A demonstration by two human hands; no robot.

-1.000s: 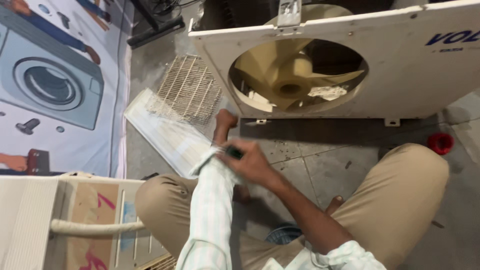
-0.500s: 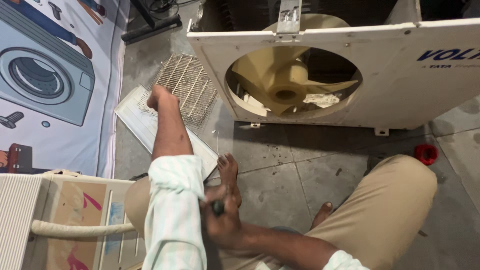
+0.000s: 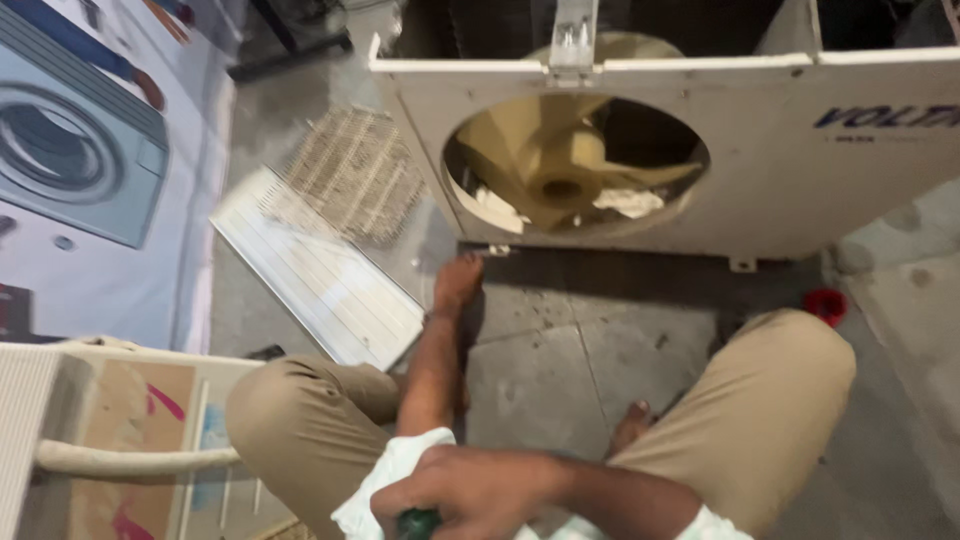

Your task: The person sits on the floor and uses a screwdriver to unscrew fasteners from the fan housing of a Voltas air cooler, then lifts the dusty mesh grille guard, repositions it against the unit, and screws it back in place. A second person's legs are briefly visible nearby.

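White metal casing (image 3: 800, 170) of the outdoor fan unit is standing ahead. Left hand (image 3: 458, 283) is reaching to its bottom edge, fingers curled, grip unclear; right hand (image 3: 465, 495) is gripping a green-handled tool (image 3: 417, 524) near the lap. Keeping steady is wise.

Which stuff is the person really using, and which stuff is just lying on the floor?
In use:
left hand, reaching to the white fan housing
right hand, grip closed on a green-handled tool
yellowish fan blade

Lying about:
wire fan grille
white slatted panel
small red item
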